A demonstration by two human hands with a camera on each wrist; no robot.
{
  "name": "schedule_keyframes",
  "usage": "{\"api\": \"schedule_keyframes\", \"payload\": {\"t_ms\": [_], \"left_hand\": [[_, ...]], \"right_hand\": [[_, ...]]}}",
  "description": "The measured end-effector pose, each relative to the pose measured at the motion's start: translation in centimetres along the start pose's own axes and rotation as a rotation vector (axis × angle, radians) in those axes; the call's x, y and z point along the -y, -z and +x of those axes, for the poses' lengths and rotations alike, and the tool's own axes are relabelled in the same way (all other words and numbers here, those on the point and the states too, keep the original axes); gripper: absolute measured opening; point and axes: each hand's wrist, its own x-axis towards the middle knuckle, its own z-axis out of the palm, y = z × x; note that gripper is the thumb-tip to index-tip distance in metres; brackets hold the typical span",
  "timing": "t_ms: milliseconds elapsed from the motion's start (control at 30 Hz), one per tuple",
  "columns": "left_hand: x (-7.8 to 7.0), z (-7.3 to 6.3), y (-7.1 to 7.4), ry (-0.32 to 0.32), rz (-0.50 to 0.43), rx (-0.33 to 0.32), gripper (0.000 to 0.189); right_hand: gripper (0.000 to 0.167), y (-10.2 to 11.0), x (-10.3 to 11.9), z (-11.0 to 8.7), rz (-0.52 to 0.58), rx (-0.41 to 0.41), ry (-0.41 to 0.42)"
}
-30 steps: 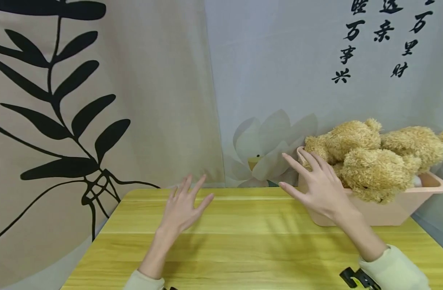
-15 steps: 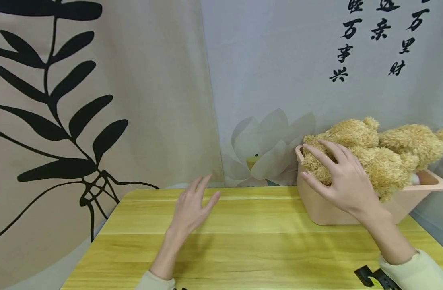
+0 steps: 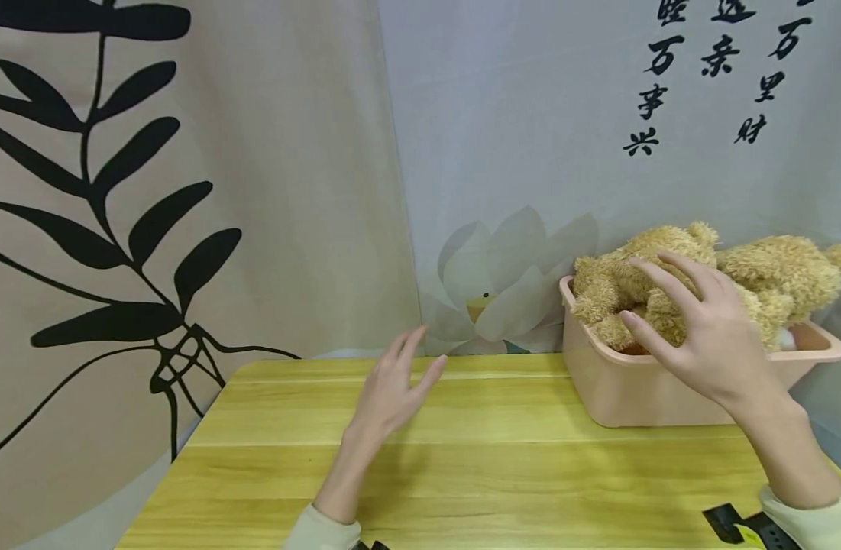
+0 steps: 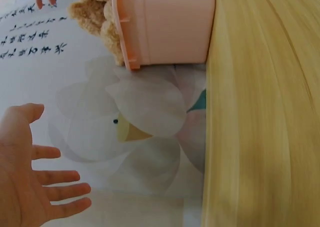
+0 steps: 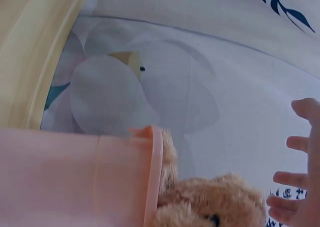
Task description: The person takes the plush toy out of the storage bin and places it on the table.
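Observation:
At the table's right side stands a pink plastic bin (image 3: 647, 393) heaped with several fluffy tan teddy bears (image 3: 784, 271). My right hand (image 3: 716, 336) hovers over the near side of the bin, its fingers spread and slightly bent, overlapping the front bear in the head view. Nothing is in its grasp; the right wrist view has the fingers (image 5: 292, 179) apart from the bear (image 5: 215, 202). Over the middle of the table, my left hand (image 3: 396, 382) is held up with fingers extended and nothing in it. The left wrist view shows its spread fingers (image 4: 65, 192) before the curtain.
The yellow wood-grain table (image 3: 289, 458) reaches back to a hanging curtain (image 3: 310, 191) printed with dark leaves, a lotus and black characters. A small white item (image 3: 786, 339) shows at the bin's right end.
My right hand has moved right, from the bin's left edge to over the front bear. My left hand has drifted right over the table. The view has shifted slightly.

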Motion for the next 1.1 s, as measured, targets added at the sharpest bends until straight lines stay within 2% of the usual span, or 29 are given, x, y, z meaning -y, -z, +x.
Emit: {"api": "schedule_keyframes", "payload": {"t_ms": [300, 700, 767, 933, 1100], "left_hand": [[-1.4, 0.6, -1.5, -0.01, -0.07, 0.035, 0.069], [-2.9, 1.2, -3.3, -0.049, -0.135, 0.055, 0.067], [-3.2, 1.3, -3.5, -0.059, -0.145, 0.059, 0.067], [-3.9, 1.5, -4.1, -0.076, -0.163, 0.071, 0.067], [-4.5, 1.8, -4.8, -0.083, -0.177, 0.081, 0.068]], "right_hand": [[0.061, 2.1, -1.9, -1.5, -0.062, -0.014, -0.093], [0.063, 3.2, -4.9, -4.2, -0.099, -0.042, -0.157], [0.069, 3.4, -5.4, -4.7, -0.12, -0.062, -0.166], [0.092, 3.6, -7.3, -5.6, -0.148, -0.162, -0.119], [0.094, 3.6, -9.1, -7.0, -0.052, -0.194, -0.169]]}}
